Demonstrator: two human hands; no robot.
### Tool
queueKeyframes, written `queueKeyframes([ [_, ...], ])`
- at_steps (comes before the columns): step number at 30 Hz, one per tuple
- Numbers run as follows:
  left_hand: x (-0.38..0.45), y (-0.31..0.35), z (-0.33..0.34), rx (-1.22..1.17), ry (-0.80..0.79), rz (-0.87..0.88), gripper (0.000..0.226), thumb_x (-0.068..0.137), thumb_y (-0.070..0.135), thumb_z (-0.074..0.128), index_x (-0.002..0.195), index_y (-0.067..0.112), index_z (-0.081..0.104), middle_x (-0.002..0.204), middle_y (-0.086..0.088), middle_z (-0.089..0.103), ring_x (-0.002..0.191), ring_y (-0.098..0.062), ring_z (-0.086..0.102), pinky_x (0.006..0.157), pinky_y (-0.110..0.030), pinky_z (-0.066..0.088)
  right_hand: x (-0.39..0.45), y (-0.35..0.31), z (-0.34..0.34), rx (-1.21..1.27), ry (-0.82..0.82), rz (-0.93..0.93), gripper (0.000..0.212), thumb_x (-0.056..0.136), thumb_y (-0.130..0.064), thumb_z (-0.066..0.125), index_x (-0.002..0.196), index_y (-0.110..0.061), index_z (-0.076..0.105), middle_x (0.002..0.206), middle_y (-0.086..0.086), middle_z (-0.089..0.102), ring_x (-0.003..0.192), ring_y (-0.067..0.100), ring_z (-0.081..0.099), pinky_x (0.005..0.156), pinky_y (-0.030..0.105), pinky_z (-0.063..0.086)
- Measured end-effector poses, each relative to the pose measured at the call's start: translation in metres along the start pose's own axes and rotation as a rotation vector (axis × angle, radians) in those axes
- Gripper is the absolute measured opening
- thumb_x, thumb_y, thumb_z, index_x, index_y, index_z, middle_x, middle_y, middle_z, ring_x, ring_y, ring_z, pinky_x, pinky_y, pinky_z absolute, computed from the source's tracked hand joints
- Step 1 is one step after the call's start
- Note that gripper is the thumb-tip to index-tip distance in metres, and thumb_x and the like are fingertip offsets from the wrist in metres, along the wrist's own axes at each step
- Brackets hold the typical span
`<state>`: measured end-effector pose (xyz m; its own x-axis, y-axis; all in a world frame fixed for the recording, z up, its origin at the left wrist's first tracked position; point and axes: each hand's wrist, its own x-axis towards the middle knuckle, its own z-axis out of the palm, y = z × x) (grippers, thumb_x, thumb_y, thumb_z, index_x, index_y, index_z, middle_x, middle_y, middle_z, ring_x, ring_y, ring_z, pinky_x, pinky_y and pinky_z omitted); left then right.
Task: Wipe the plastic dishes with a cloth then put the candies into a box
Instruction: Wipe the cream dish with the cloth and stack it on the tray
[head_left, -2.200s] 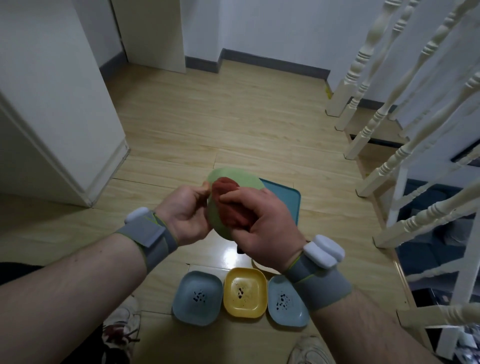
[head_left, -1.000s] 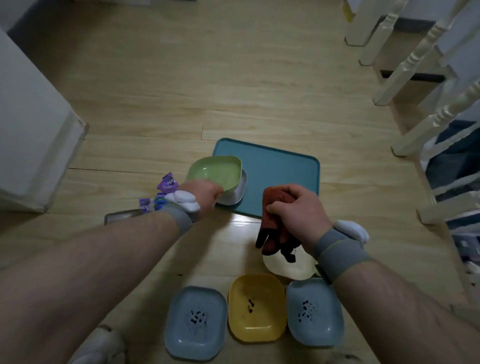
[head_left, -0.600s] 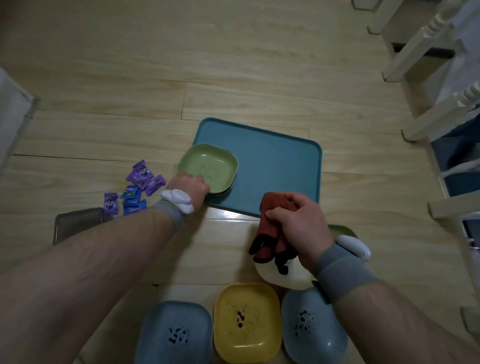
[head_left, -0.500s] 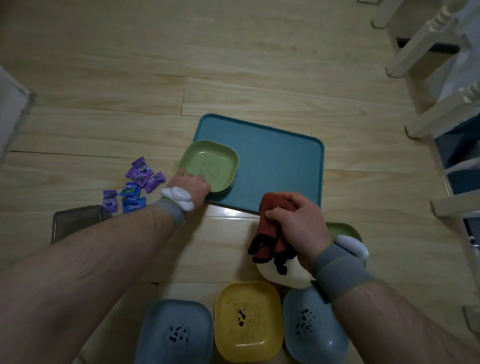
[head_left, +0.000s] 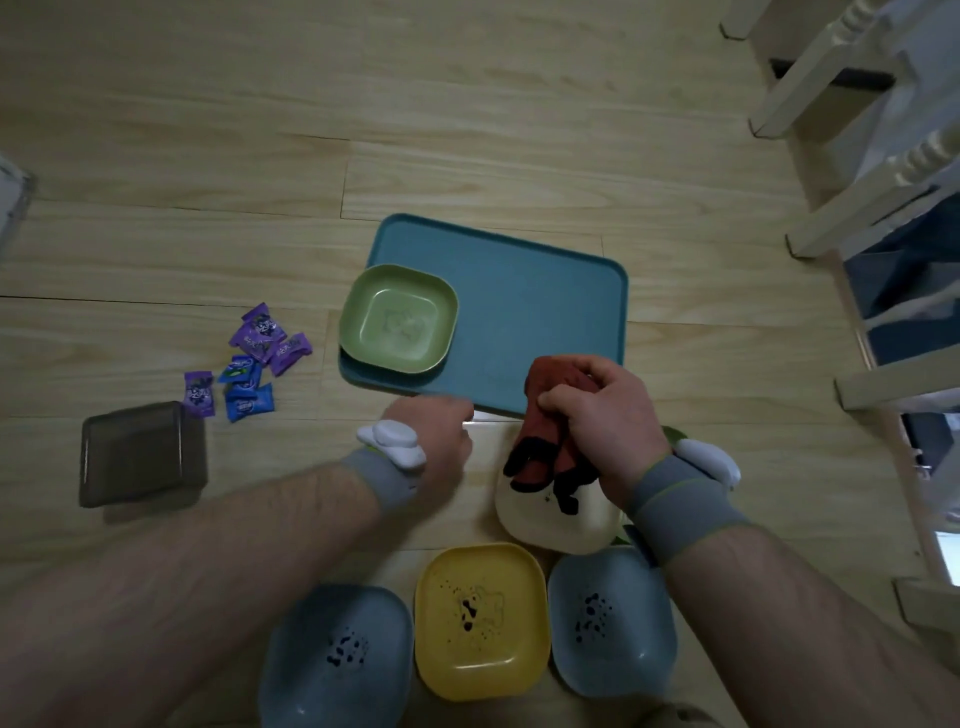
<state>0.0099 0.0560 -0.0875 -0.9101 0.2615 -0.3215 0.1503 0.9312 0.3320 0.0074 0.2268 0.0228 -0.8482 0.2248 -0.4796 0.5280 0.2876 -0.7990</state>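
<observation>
While your right hand keeps its fingers curled round the bunched red cloth, your left hand hangs empty above the floor, though its fingers are too blurred to say whether they lie straight or bent. From the cloth, the cream dish sits directly below at six o'clock, with a green rim peeking out at its three o'clock side. Farther toward six o'clock stand three speckled dishes in a row: a blue dish, a yellow dish and a second blue dish, all carrying dark spots and so, by my reading, not yet wiped. At eleven o'clock from your left hand, the green dish rests on the near left corner of the teal tray. The candies lie scattered at nine o'clock, just beside the dark box.

Watch the dangling cloth ends: they could drag across the cream dish and smear it. Reaching over the row risks your forearms knocking a dirty dish.
</observation>
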Motion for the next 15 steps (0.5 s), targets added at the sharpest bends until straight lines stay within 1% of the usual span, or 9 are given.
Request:
queueKeyframes([
  [1,-0.001,0.014,0.009,-0.048,-0.119,-0.076,0.029,0.088,0.042,0.047,0.109,0.026,0.059,0.109,0.001,0.065,0.098,-0.027,0.061,0.078,-0.032,0.044,0.001,0.001,-0.004,-0.002,0.015,0.0,0.03,0.054,-0.02,0.067,0.082,-0.029,0.069,0.087,-0.003,0.072,0.083,0.019,0.069,0.082,0.043,0.058],
  [2,0.0,0.025,0.018,-0.106,-0.19,-0.137,0.033,0.086,0.047,0.045,0.107,0.027,0.059,0.108,0.0,0.066,0.096,-0.027,0.062,0.078,-0.032,0.046,0.002,0.002,-0.008,-0.003,0.026,0.001,0.031,0.052,-0.022,0.066,0.082,-0.029,0.069,0.086,-0.004,0.072,0.083,0.019,0.069,0.081,0.042,0.058],
  [4,0.004,0.038,0.034,-0.233,-0.243,-0.244,0.037,0.083,0.052,0.048,0.104,0.025,0.062,0.105,-0.002,0.066,0.091,-0.027,0.062,0.079,-0.032,0.049,0.005,0.005,-0.016,-0.006,0.036,-0.001,0.03,0.053,-0.021,0.068,0.082,-0.029,0.069,0.086,-0.004,0.072,0.083,0.019,0.069,0.08,0.039,0.058],
  [6,0.009,0.045,0.044,-0.335,-0.23,-0.339,0.034,0.08,0.051,0.055,0.099,0.025,0.063,0.099,-0.002,0.066,0.086,-0.025,0.06,0.079,-0.031,0.05,0.007,0.009,-0.024,-0.001,0.039,-0.005,0.027,0.059,-0.014,0.07,0.083,-0.028,0.069,0.087,-0.002,0.071,0.085,0.021,0.069,0.079,0.038,0.058],
  [7,0.011,0.047,0.049,-0.374,-0.222,-0.372,0.031,0.078,0.051,0.057,0.096,0.025,0.063,0.097,-0.001,0.066,0.083,-0.024,0.059,0.077,-0.03,0.049,0.008,0.011,-0.027,0.004,0.044,-0.003,0.028,0.059,-0.014,0.07,0.084,-0.028,0.069,0.088,-0.001,0.071,0.086,0.022,0.069,0.079,0.038,0.058],
  [10,0.014,0.052,0.055,-0.42,-0.208,-0.413,0.019,0.078,0.043,0.061,0.088,0.026,0.061,0.094,0.0,0.068,0.082,-0.022,0.059,0.075,-0.028,0.048,0.01,0.016,-0.034,0.022,0.062,0.012,0.032,0.052,-0.02,0.066,0.083,-0.028,0.069,0.089,0.001,0.072,0.084,0.022,0.069,0.08,0.042,0.059],
  [12,0.016,0.052,0.057,-0.425,-0.202,-0.43,0.01,0.08,0.033,0.062,0.087,0.026,0.061,0.094,0.0,0.069,0.081,-0.021,0.058,0.073,-0.025,0.046,0.01,0.019,-0.039,0.03,0.066,0.024,0.033,0.052,-0.021,0.066,0.084,-0.029,0.068,0.09,0.002,0.071,0.085,0.023,0.069,0.08,0.044,0.058],
  [15,0.016,0.052,0.05,-0.459,-0.186,-0.464,0.006,0.082,0.027,0.06,0.088,0.025,0.063,0.091,0.001,0.068,0.081,-0.02,0.058,0.072,-0.024,0.044,0.012,0.021,-0.044,0.044,0.076,0.035,0.036,0.051,-0.021,0.066,0.087,-0.028,0.069,0.092,0.003,0.072,0.085,0.023,0.069,0.08,0.045,0.059],
])
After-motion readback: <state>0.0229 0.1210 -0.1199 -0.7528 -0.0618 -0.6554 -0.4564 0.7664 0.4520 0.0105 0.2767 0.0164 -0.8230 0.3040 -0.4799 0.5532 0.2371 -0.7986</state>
